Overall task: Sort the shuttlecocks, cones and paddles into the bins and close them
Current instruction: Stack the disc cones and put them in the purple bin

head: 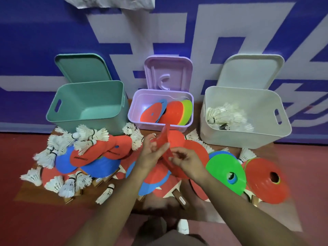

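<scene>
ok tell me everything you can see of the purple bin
The purple bin is a glossy lilac plastic box with rounded corners, upright between the green bin and the white bin, before the blue wall. Its lid is open, standing behind it, moulded underside showing. Inside lie flat cones: red, blue, orange, yellow, green. A red cone held by the left hand and right hand overlaps its front rim in view; contact unclear.

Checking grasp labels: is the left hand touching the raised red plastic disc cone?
Touching. Head view: left hand grips the red disc cone, thumb across it.
</scene>
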The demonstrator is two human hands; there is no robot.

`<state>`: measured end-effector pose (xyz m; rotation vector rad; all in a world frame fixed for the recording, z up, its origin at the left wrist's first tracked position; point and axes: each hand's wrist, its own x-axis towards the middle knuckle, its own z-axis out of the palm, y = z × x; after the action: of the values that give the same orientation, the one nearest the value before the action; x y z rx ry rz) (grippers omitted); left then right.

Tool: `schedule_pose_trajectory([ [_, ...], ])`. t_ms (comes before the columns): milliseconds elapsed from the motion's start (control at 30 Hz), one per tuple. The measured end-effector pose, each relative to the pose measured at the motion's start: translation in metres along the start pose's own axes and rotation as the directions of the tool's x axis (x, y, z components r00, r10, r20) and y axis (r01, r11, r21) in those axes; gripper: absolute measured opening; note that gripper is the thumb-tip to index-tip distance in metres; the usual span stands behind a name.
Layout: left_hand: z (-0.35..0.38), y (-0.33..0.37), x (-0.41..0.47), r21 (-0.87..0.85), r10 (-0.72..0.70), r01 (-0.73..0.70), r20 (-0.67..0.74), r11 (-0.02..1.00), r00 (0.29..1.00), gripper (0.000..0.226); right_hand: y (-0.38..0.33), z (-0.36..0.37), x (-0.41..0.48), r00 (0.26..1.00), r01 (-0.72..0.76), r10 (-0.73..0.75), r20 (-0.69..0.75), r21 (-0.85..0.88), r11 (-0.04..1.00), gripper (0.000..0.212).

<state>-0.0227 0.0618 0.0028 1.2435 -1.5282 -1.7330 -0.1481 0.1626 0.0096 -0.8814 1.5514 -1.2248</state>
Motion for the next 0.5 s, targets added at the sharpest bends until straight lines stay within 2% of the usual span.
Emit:
schedule_pose_trajectory([
  [67,0.019,0.000,-0.002,0.039,0.034,-0.035,0.027,0.999,0.999,0.051,0.001,-0.017,-0.017,1.000,-0.007,0.007,0.017,-0.017,1.000,0.025],
  [167,0.041,-0.004,-0.006,0.111,0.038,-0.043,0.047,0.993,0.998,0.048,0.007,-0.053,-0.041,0.998,-0.050,0.053,-0.038,0.076,0.996,0.007],
  [233,0.061,-0.005,-0.013,0.124,-0.008,-0.006,0.110,0.992,0.994,0.050,0.014,-0.080,-0.056,0.987,-0.110,0.121,-0.104,0.105,0.988,0.013],
  [367,0.099,-0.007,-0.028,0.218,-0.005,-0.052,0.251,0.975,0.968,0.085,0.016,-0.101,-0.077,0.986,-0.105,0.119,-0.115,0.118,0.987,0.016],
  [500,0.118,-0.002,-0.037,0.254,0.096,-0.164,0.260,0.953,0.961,0.086,0.017,-0.110,-0.090,0.988,-0.092,0.107,-0.108,0.141,0.986,0.023],
])
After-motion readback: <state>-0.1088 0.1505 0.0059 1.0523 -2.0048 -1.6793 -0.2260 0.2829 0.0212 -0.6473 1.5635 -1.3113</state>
